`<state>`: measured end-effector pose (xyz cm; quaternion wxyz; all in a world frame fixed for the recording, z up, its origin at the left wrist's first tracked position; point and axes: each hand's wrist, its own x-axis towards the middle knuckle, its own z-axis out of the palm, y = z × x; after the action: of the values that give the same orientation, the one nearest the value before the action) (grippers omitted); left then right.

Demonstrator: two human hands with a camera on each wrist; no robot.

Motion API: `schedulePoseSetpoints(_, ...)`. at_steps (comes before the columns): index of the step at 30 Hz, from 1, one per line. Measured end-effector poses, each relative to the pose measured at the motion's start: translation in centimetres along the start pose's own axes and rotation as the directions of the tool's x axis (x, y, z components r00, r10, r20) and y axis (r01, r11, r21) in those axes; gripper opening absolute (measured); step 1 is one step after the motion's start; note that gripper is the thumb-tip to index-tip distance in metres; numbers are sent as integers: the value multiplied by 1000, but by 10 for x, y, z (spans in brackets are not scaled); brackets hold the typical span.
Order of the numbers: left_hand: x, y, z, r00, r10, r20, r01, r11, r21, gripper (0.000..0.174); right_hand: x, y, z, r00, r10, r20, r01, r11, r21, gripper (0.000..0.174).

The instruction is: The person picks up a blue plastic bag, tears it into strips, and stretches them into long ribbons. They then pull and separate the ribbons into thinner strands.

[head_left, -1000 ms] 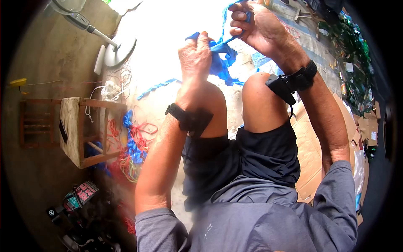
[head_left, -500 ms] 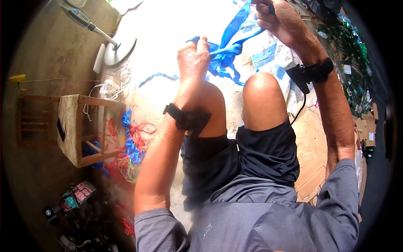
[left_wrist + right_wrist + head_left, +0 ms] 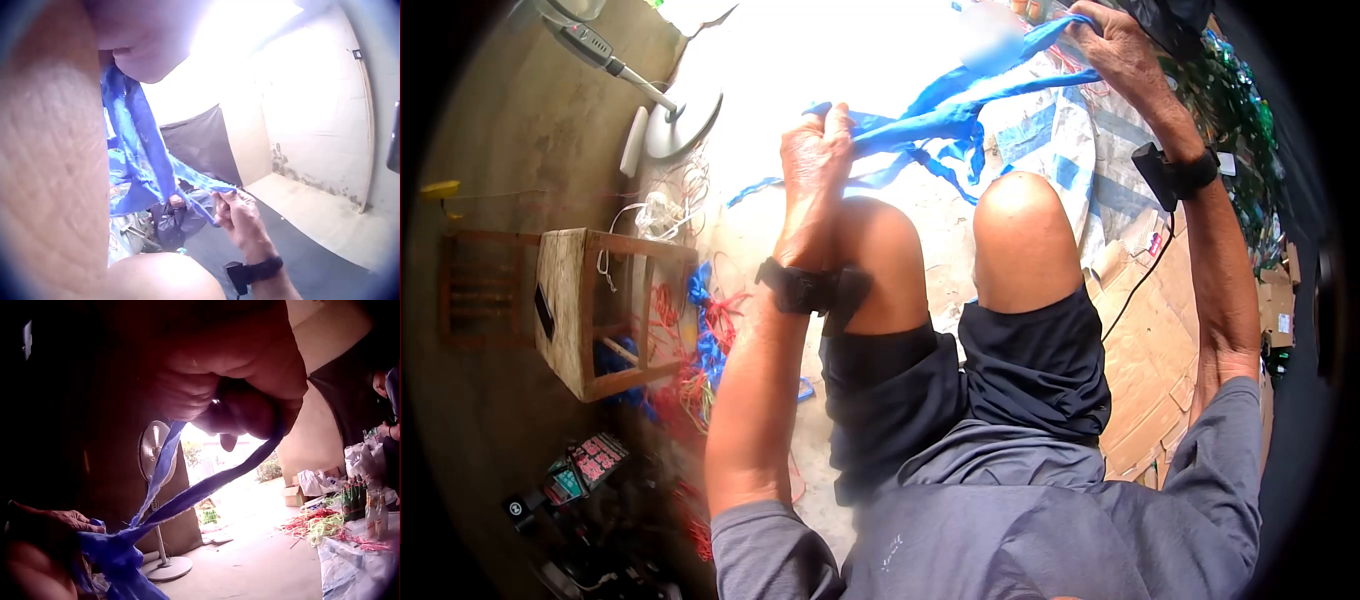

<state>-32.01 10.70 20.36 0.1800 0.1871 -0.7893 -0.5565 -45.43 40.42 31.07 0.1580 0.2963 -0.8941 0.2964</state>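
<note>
Blue cloth strips (image 3: pixel 945 122) stretch between the two hands above the knees. The left hand (image 3: pixel 818 155) grips the bunched end, thumb up. Up and to the right, the right hand (image 3: pixel 1122 58) holds two strands with curled fingers. In the left wrist view the blue strips (image 3: pixel 140 140) run from the near hand to the right hand (image 3: pixel 240 219). The right wrist view shows two strands rising to the right hand (image 3: pixel 231 381) from a blue bunch (image 3: pixel 119 556) at the left hand (image 3: pixel 47 528). Loose tails hang below the bunch.
A wooden stool (image 3: pixel 565 310) stands at the left beside red and blue strips (image 3: pixel 705 340). Behind is a white fan (image 3: pixel 670 125). Cardboard (image 3: pixel 1150 350) lies at the right, near green bottles (image 3: pixel 1240 130). Another person (image 3: pixel 390 394) appears at the right wrist view's edge.
The right hand has moved to the right, drawing the blue strands out longer. The left hand has shifted slightly left and down, still gripping the cloth.
</note>
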Motion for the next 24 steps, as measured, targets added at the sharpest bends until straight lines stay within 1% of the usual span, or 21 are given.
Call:
schedulePoseSetpoints(1, -2, -1, -2, 1000, 1, 5, -1, 1000, 15, 32, -2, 10, 0, 999, 6, -33, -8, 999, -36, 10)
schedulePoseSetpoints(2, -2, -1, -4, 1000, 1, 11, -1, 1000, 30, 34, -3, 18, 0, 999, 9, -33, -10, 999, -37, 10)
schedulePoseSetpoints(4, 0, -6, -5, 1000, 1, 18, -1, 1000, 28, 33, -5, 32, -1, 985, -102, -138, 76, 981, -179, 9)
schedulePoseSetpoints(5, 2, -9, -6, 1000, -1, 14, 1, 1000, -19, 33, -8, 37, 2, 984, 16, -176, -22, 999, -32, 12)
schedulePoseSetpoints(6, 3, -12, -5, 1000, -3, 10, 3, 998, -65, 33, -10, 42, 0, 984, 18, -178, -24, 999, -32, 12)
schedulePoseSetpoints(7, 2, -8, -7, 999, -28, 19, 29, 997, -78, 32, -11, 44, -3, 964, 238, -121, -219, 964, 149, 15)
schedulePoseSetpoints(8, 1, -3, -8, 999, -26, 21, 28, 997, -77, 32, -13, 47, -6, 900, 435, -28, -405, 860, 311, 17)
schedulePoseSetpoints(9, -1, 2, -10, 998, -55, 17, 57, 992, -110, 30, -20, 70, -9, 957, 279, 79, -271, 764, 585, 18)
schedulePoseSetpoints(10, -2, 4, -11, 996, -84, 14, 86, 986, -142, 28, -20, 82, -14, 957, 280, 78, -271, 763, 586, 18)
schedulePoseSetpoints(12, 2, 4, -14, 998, -57, 34, 62, 985, -160, 26, -20, 93, -23, 898, 346, 274, -441, 676, 591, 33)
schedulePoseSetpoints(13, 2, 11, -16, 996, -77, 50, 86, 972, -218, 28, -23, 92, -15, 889, 413, 199, -433, 610, 663, 30)
schedulePoseSetpoints(14, 1, 15, -18, 993, -95, 66, 110, 955, -274, 30, -26, 92, -15, 889, 414, 198, -432, 610, 664, 30)
schedulePoseSetpoints(15, 5, 15, -20, 992, -103, 67, 118, 954, -276, 28, -28, 91, -17, 879, 428, 211, -457, 628, 629, 31)
schedulePoseSetpoints(16, 6, 18, -22, 995, -62, 74, 81, 952, -295, 28, -30, 91, -17, 869, 442, 224, -481, 646, 593, 33)
schedulePoseSetpoints(18, 8, 24, -29, 994, -44, 100, 75, 941, -331, 28, -35, 96, -15, 866, 460, 194, -474, 637, 607, 32)
schedulePoseSetpoints(19, 9, 29, -31, 996, -71, 58, 87, 941, -327, 27, -37, 100, -15, 886, 423, 190, -445, 660, 606, 33)
schedulePoseSetpoints(20, 12, 27, -36, 997, -55, 63, 73, 937, -342, 28, -39, 105, -14, 904, 385, 185, -414, 681, 604, 34)
schedulePoseSetpoints(21, 13, 29, -39, 996, -66, 52, 80, 936, -343, 25, -42, 109, -13, 904, 386, 184, -414, 681, 604, 34)
schedulePoseSetpoints(23, 13, 32, -44, 996, -86, 26, 90, 926, -367, 21, -47, 108, -13, 913, 374, 164, -401, 743, 537, 32)
schedulePoseSetpoints(24, 14, 31, -48, 998, -57, 35, 67, 919, -388, 21, -49, 111, -12, 913, 375, 162, -400, 743, 537, 32)
